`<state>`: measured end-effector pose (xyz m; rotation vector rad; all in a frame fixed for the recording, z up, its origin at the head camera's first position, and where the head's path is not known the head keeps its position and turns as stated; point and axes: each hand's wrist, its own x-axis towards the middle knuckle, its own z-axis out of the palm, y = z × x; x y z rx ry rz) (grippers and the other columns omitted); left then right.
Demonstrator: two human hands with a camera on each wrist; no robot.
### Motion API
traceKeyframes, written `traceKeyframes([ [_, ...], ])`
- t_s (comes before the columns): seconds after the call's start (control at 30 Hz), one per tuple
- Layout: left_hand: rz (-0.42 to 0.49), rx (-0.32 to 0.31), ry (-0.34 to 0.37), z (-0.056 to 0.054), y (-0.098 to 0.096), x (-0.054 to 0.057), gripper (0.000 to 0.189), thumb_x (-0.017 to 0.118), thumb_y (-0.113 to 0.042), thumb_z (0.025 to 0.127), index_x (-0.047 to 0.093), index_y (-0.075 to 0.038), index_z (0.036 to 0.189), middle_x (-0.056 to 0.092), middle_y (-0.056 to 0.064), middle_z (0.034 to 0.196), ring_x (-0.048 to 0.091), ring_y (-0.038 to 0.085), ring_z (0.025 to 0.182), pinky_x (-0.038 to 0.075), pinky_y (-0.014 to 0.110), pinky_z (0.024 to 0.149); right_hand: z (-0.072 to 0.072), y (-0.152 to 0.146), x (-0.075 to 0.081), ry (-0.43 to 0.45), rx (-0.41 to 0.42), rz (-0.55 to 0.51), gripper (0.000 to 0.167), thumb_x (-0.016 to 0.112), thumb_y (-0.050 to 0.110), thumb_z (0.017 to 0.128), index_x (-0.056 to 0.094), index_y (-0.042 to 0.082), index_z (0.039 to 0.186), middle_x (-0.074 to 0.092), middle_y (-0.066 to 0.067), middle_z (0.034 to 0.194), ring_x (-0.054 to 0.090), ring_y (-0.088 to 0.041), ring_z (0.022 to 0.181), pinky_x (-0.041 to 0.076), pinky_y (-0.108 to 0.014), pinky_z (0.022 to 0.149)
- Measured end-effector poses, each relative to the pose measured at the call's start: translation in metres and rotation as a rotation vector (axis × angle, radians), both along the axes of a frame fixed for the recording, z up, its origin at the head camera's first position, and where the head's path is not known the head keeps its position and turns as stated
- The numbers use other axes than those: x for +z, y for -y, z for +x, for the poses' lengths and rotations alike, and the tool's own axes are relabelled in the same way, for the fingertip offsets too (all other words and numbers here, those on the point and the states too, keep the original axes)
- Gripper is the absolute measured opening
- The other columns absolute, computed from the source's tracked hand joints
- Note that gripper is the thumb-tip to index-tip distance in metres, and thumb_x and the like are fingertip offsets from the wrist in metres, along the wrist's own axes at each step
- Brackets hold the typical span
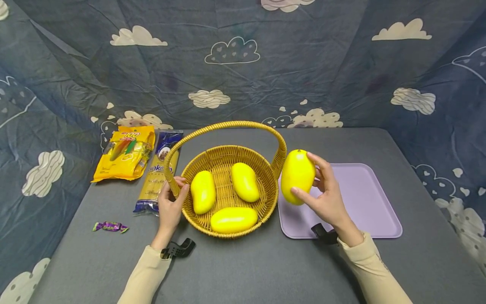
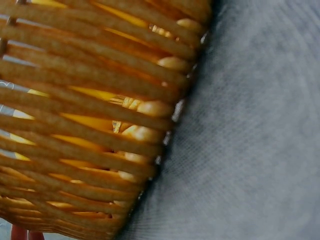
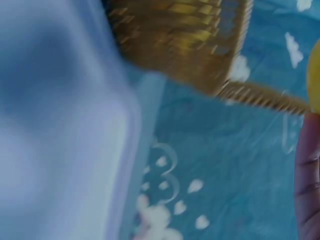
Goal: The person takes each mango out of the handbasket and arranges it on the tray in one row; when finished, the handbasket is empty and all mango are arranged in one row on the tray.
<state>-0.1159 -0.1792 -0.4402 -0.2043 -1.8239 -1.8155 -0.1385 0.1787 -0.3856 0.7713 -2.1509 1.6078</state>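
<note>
Currently, locate the held mango (image 1: 298,175) upright in the right hand (image 1: 325,197), across the left edge of the lilac tray (image 1: 364,202) as seen from the head. Note close spacing to the right foot of the basket handle (image 1: 231,124); contact there, cannot tell. Find the wicker basket (image 1: 223,185) between both hands. Inside it, find the left mango (image 1: 203,192) nearest the left hand (image 1: 171,204), the right mango (image 1: 244,182) toward the right hand, and the near mango (image 1: 233,220) along the front wall. Observe bare weave between these three and along the far wall.

For open room, note gray tabletop (image 1: 247,270) between the forearms, in front of the basket, and a further strip right of the tray, beyond the right hand. Find the pasta pack (image 1: 155,179) directly behind the left hand, the yellow snack bag (image 1: 125,156) farther back and left, and the purple candy (image 1: 110,227) well to its left.

Right hand: curved around the held mango, thumb on the near face, fingertips on the right side, spread to fruit width. Left hand: gripping the wicker basket at the handle's left foot, thumb by the rim.
</note>
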Motion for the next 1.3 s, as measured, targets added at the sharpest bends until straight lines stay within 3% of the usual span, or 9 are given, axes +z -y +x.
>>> traceKeyframes([
  [0.17, -0.002, 0.000, -0.003, 0.000, 0.000, 0.000, 0.009, 0.056, 0.013, 0.086, 0.049, 0.017, 0.091, 0.052, 0.030, 0.101, 0.053, 0.020, 0.097, 0.040, 0.025, 0.080, 0.002, -0.006, 0.004, 0.065, -0.103, 0.050, 0.083, 0.071, -0.019, 0.068, 0.036, 0.000, 0.140, 0.042, -0.017, 0.135, 0.055, -0.012, 0.099, 0.047, -0.020, 0.076],
  [0.27, 0.000, -0.001, -0.004, 0.000, 0.000, 0.000, 0.009, 0.056, 0.013, 0.086, 0.049, 0.017, 0.091, 0.052, 0.029, 0.101, 0.053, 0.020, 0.097, 0.040, 0.025, 0.081, 0.002, -0.009, 0.004, 0.154, -0.148, 0.110, 0.079, 0.073, -0.011, 0.073, 0.036, 0.003, 0.141, 0.045, -0.018, 0.130, 0.054, -0.015, 0.095, 0.047, -0.020, 0.075],
  [0.4, -0.002, -0.001, -0.009, -0.001, 0.000, 0.000, 0.009, 0.056, 0.013, 0.086, 0.049, 0.017, 0.091, 0.052, 0.030, 0.101, 0.053, 0.020, 0.098, 0.039, 0.025, 0.082, -0.007, -0.016, -0.012, 0.270, -0.151, 0.180, 0.078, 0.075, 0.001, 0.078, 0.035, 0.011, 0.144, 0.045, -0.016, 0.128, 0.054, -0.024, 0.095, 0.048, -0.024, 0.073],
  [0.53, -0.003, -0.002, -0.015, -0.001, 0.000, -0.001, 0.009, 0.056, 0.013, 0.086, 0.049, 0.017, 0.091, 0.051, 0.032, 0.102, 0.052, 0.021, 0.098, 0.040, 0.025, 0.082, -0.017, -0.023, -0.032, 0.332, -0.152, 0.273, 0.078, 0.076, 0.015, 0.081, 0.033, 0.019, 0.146, 0.043, -0.016, 0.131, 0.054, -0.030, 0.096, 0.047, -0.033, 0.070],
  [0.77, -0.013, 0.005, -0.003, -0.001, 0.000, -0.001, 0.010, 0.057, 0.012, 0.086, 0.049, 0.017, 0.091, 0.051, 0.032, 0.102, 0.052, 0.019, 0.097, 0.040, 0.024, 0.080, -0.024, -0.020, -0.044, 0.381, -0.154, 0.400, 0.078, 0.077, 0.032, 0.080, 0.035, 0.017, 0.144, 0.043, -0.016, 0.133, 0.051, -0.032, 0.097, 0.044, -0.046, 0.075],
  [1.0, -0.012, 0.008, 0.010, -0.001, 0.000, -0.001, 0.011, 0.057, 0.012, 0.086, 0.050, 0.018, 0.092, 0.051, 0.032, 0.102, 0.052, 0.019, 0.098, 0.039, 0.024, 0.081, -0.028, -0.016, -0.050, 0.374, -0.134, 0.441, 0.077, 0.077, 0.031, 0.080, 0.037, 0.009, 0.142, 0.044, -0.018, 0.134, 0.049, -0.035, 0.106, 0.044, -0.052, 0.082],
  [1.3, 0.008, 0.001, 0.001, 0.000, 0.000, -0.002, 0.010, 0.057, 0.012, 0.086, 0.050, 0.018, 0.091, 0.050, 0.034, 0.102, 0.052, 0.023, 0.098, 0.040, 0.023, 0.079, -0.029, -0.015, -0.054, 0.416, -0.161, 0.476, 0.078, 0.076, 0.035, 0.080, 0.037, 0.009, 0.142, 0.046, -0.022, 0.131, 0.049, -0.037, 0.109, 0.042, -0.054, 0.084],
])
